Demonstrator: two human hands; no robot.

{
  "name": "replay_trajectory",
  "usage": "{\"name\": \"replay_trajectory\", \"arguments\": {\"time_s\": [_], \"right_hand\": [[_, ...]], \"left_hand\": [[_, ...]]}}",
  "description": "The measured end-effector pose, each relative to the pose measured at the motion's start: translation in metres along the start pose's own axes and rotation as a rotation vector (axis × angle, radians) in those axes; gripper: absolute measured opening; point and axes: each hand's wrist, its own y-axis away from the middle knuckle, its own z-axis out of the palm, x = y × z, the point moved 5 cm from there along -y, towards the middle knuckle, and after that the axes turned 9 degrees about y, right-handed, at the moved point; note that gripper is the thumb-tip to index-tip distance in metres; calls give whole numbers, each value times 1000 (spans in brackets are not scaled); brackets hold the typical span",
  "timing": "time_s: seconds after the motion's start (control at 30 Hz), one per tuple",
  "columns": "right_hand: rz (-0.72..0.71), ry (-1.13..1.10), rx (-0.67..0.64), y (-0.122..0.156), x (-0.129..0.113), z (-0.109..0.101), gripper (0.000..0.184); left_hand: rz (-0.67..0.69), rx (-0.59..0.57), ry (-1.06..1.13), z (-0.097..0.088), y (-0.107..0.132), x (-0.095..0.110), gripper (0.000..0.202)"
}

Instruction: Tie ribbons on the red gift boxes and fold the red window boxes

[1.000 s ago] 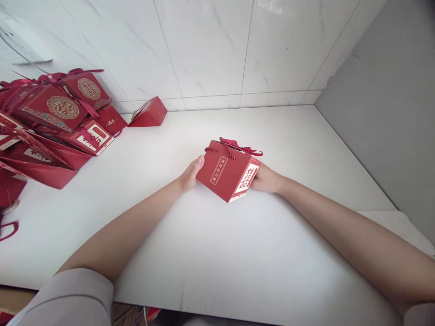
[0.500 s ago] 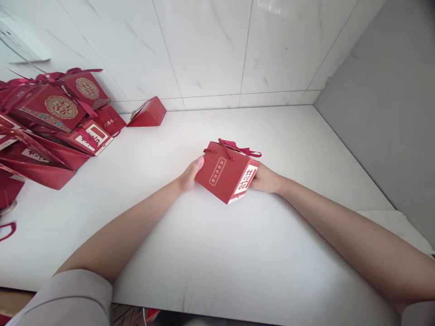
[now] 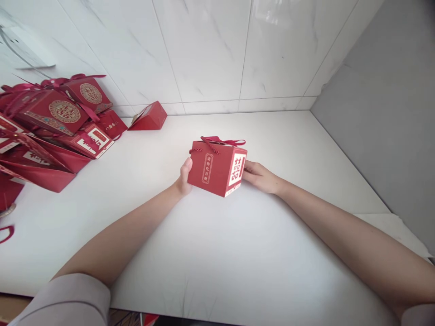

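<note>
A red gift box [image 3: 217, 170] with gold lettering, a white panel with red characters, twisted cord handles and a dark red ribbon [image 3: 234, 142] on top is between my hands, slightly tilted. My left hand [image 3: 184, 179] is closed on its left side, thumb along the front edge and the other fingers hidden behind. At the right side, my right hand [image 3: 263, 176] touches the box with bent fingers; their tips are out of sight behind the white-panelled face.
Several red gift boxes with ribbons [image 3: 64, 111] are piled at the left. A single red box [image 3: 149, 117] lies by the tiled wall [image 3: 210, 54]. The white table [image 3: 210, 253] meets a grey panel [image 3: 380, 113] at the right, near a white sheet [image 3: 390, 228].
The gift box has shifted left and turned so its front faces me more squarely. My left hand moved along with it. More of my right hand's fingers now shows beside the box.
</note>
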Motion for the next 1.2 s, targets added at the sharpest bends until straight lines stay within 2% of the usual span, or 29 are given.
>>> {"name": "replay_trajectory", "arguments": {"time_s": [0.13, 0.27, 0.4, 0.53, 0.7, 0.9, 1.07, 1.2], "right_hand": [[20, -105, 55, -1, 4, -4, 54], [5, -135, 44, 0, 4, -4, 56], [-30, -109, 4, 3, -2, -3, 60], [-2, -98, 13, 3, -3, -3, 66], [-13, -102, 7, 3, -4, -4, 66], [-61, -110, 3, 4, -3, -5, 79], [-63, -109, -2, 3, -1, -5, 81], [-88, -136, -10, 3, 1, -5, 79]], "left_hand": [[171, 114, -81, -11, 0, 4, 69], [231, 199, -170, -19, 1, 2, 67], [279, 138, -259, -12, 1, 6, 69], [332, 73, -307, -7, 2, 10, 66], [311, 59, -282, -6, 3, 11, 68], [304, 112, -318, -5, 4, 13, 73], [242, 170, -246, -18, 1, 3, 60], [160, 220, -236, -25, -2, -4, 63]]}}
